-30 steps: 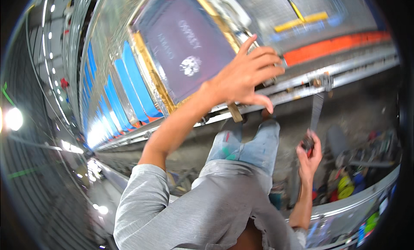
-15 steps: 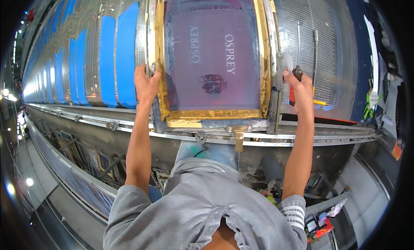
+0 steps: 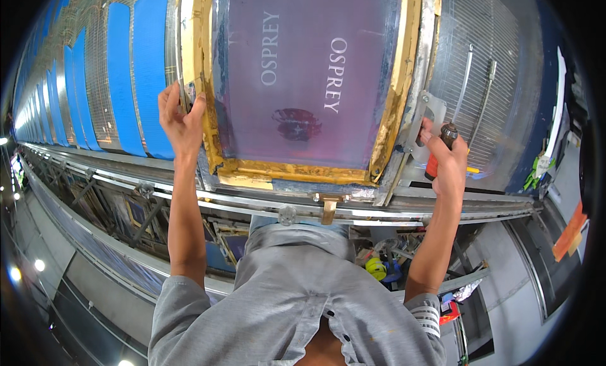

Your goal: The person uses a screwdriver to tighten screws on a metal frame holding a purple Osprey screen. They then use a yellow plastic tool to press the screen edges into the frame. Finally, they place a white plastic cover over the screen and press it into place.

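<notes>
A screen-printing frame (image 3: 297, 171) with yellow-taped inner edges and a purple mesh (image 3: 293, 69) lies in front of me. Pale lettering and a dark emblem show on the mesh. My left hand (image 3: 183, 123) is closed round the frame's left side rail, thumb on the inner side. At the right side, my right hand (image 3: 448, 161) is wrapped round what looks like a screwdriver (image 3: 431, 168) with a red and black handle. Its fingertips reach a slotted metal bracket (image 3: 429, 113) on the frame's right rail. The palm hides part of the handle.
Blue strips (image 3: 151, 75) run along the long table to the left. Right of the frame is a ribbed, shiny surface with a thin metal rod (image 3: 490, 85). A metal rail (image 3: 252, 209) with a brass-coloured bracket (image 3: 329, 211) crosses before my waist. Stored screens sit below left.
The frame looks larger and sits further left in view, its right bracket now showing more plainly. Both hands stay at its sides; the whole view has shifted.
</notes>
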A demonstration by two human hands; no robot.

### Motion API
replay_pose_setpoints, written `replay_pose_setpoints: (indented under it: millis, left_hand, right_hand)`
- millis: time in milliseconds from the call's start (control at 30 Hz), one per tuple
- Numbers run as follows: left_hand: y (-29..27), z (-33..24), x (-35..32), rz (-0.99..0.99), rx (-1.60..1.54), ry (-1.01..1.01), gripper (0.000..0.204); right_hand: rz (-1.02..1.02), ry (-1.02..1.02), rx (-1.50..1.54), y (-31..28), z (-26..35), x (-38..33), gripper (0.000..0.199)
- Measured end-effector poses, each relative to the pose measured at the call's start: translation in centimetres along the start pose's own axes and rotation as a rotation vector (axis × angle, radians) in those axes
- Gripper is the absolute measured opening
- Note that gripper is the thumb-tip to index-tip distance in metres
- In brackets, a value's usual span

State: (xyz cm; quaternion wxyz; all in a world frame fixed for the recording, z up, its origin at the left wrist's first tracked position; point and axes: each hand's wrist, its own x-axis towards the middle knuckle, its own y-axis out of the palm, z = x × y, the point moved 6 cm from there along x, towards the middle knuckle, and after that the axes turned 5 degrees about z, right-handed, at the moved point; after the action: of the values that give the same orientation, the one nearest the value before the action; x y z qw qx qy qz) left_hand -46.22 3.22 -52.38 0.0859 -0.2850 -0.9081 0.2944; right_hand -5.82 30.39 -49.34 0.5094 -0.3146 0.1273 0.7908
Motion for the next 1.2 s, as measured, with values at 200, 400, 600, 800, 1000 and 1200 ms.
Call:
replay_pose_setpoints:
  millis: [200,400,600,800,1000,1200]
  left_hand:
    - [0.9,1.3,0.1,0.039,0.006,-0.075,0.046]
    - [0.9,2.0,0.5,0.074,0.105,-0.011,0.045]
    - [0.7,2.8,0.5,0.102,0.155,-0.001,0.045]
    - [0.8,3.3,0.1,0.070,0.160,0.043,0.044]
    - [1.2,3.8,0.2,0.056,0.193,0.063,0.044]
    - [1.2,3.5,0.3,0.074,0.189,0.090,0.044]
  right_hand:
    - [0.011,-0.012,-0.042,0.4,-1.1,0.2,0.008]
    - [0.012,-0.028,-0.058,0.7,-2.1,1.0,0.008]
    - [-0.019,-0.013,-0.101,0.1,-3.4,1.4,0.013]
    - [0.004,-0.042,-0.096,0.0,-3.5,1.8,0.012]
    - [-0.024,-0.048,-0.107,0.0,-3.8,1.9,0.010]
    - [0.005,-0.051,-0.111,0.0,-3.7,2.2,0.012]
